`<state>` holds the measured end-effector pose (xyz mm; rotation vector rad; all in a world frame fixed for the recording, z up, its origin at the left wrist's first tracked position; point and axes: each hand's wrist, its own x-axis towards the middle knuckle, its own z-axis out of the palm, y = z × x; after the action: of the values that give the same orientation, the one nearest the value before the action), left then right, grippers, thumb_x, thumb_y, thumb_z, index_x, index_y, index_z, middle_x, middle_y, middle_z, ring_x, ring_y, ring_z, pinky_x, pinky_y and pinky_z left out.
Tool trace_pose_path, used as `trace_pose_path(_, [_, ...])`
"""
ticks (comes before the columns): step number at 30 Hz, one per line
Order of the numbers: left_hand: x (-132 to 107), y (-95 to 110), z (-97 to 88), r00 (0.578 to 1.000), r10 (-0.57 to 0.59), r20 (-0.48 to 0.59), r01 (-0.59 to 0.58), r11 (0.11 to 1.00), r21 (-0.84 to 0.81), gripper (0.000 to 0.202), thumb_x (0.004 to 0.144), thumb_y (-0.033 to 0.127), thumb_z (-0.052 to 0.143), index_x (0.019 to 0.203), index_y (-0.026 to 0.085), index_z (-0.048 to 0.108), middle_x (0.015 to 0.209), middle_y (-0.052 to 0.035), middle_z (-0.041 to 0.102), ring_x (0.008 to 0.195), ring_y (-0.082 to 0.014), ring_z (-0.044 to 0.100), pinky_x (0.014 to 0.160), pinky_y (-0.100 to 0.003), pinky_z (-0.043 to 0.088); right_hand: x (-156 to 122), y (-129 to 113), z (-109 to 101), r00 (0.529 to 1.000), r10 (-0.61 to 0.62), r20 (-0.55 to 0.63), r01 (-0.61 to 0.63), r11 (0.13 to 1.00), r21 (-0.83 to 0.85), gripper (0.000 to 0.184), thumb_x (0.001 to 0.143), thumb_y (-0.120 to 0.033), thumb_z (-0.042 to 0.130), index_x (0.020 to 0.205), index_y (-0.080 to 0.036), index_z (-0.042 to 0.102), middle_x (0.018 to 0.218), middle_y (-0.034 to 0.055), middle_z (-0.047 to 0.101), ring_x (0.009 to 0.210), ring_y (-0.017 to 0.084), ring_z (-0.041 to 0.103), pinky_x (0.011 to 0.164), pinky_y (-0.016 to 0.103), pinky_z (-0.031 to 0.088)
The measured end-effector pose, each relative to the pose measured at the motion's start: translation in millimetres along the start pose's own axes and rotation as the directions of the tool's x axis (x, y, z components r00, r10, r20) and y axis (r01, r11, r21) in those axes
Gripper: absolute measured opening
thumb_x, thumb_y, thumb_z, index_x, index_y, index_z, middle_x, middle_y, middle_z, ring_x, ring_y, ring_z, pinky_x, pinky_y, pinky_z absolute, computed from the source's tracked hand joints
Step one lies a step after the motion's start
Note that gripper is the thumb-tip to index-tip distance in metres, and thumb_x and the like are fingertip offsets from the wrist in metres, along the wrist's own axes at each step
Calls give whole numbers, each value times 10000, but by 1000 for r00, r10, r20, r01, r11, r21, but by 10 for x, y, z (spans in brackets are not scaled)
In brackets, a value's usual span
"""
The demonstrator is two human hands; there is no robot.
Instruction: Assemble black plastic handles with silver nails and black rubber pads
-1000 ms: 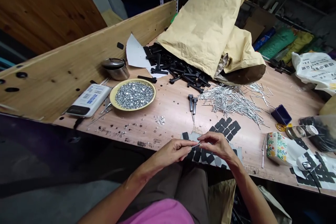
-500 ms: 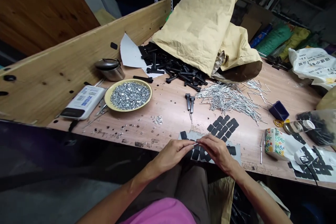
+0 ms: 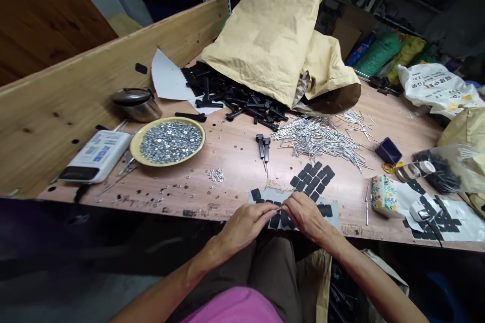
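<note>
Left fingers (image 3: 265,207) and right fingers (image 3: 291,203) pinch a thin rod (image 3: 279,209), mostly hidden, over the desk's (image 3: 242,174) six o'clock edge. The right ones, more spread a second ago, have closed in, so the rod now seems steadied from both sides.

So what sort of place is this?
Probably an assembly workshop: the workbench holds a yellow bowl of washer-like metal pieces, a loose pile of thin metal rods, and black plastic parts heaped by a large paper sack.
</note>
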<state>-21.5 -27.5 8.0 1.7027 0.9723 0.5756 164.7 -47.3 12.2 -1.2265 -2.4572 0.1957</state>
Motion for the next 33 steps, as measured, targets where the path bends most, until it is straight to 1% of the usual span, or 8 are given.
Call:
trace_pose_path(4, [-2,34,95,996,3,-89,6,994,106,273,817,290,469,929,228,709,937,-57,733,834,-218,670,729,-264,477,12,48,29,966,240,96,-248,965,87,522,983,-339,170,644,-192,538,536,3,484,480,125,437,493,244,315])
trace_pose_path(7, [38,59,94,994,-10,-105,14,999,46,271,826,288,454,902,218,705,882,-49,736,784,-198,671,704,-243,471,38,83,-62,932,353,77,-361,920,153,483,970,-413,226,758,-193,601,646,20,564,555,130,518,523,235,348])
trace_pose_path(11, [62,70,59,996,-10,-86,8,1000,-23,251,819,295,468,852,207,700,817,-33,732,713,-178,656,680,-230,465,51,105,-187,974,225,23,-221,927,304,384,952,-434,322,929,-191,619,816,53,626,732,138,591,638,229,420])
trace_pose_path(16, [19,58,95,998,-5,-62,4,1000,-24,251,812,301,467,851,213,699,849,-41,732,743,-186,657,692,-243,457,47,74,-92,996,87,7,-87,994,68,452,983,-355,234,802,-169,604,739,65,610,689,148,545,667,271,384])
trace_pose_path(21, [44,43,175,983,-137,-124,112,976,-186,197,758,328,546,785,203,695,751,-38,703,669,-169,616,657,-262,453,26,109,26,965,256,66,-256,967,0,532,979,-375,200,650,-182,572,604,36,548,567,135,488,608,269,357])
trace_pose_path(25, [132,73,226,940,-341,-20,230,676,-700,272,648,405,683,768,161,672,718,-23,657,635,-139,578,609,-263,479,-57,44,-12,833,554,0,-523,787,326,481,953,-427,256,717,-195,605,687,33,595,615,138,536,597,254,399])
trace_pose_path(28, [192,123,308,917,-399,13,193,416,-889,316,539,363,780,760,159,682,864,-46,682,832,-167,606,766,-283,480,-134,-156,47,761,649,23,-507,571,646,353,866,-496,444,804,-197,622,778,31,637,716,154,582,661,262,456])
trace_pose_path(33, [246,152,553,886,-463,-35,174,401,-900,377,500,379,795,803,170,712,949,-57,689,973,-192,587,871,-290,436,-219,-373,265,626,776,75,-404,241,883,322,777,-512,554,839,-200,607,750,16,625,666,144,577,627,256,485])
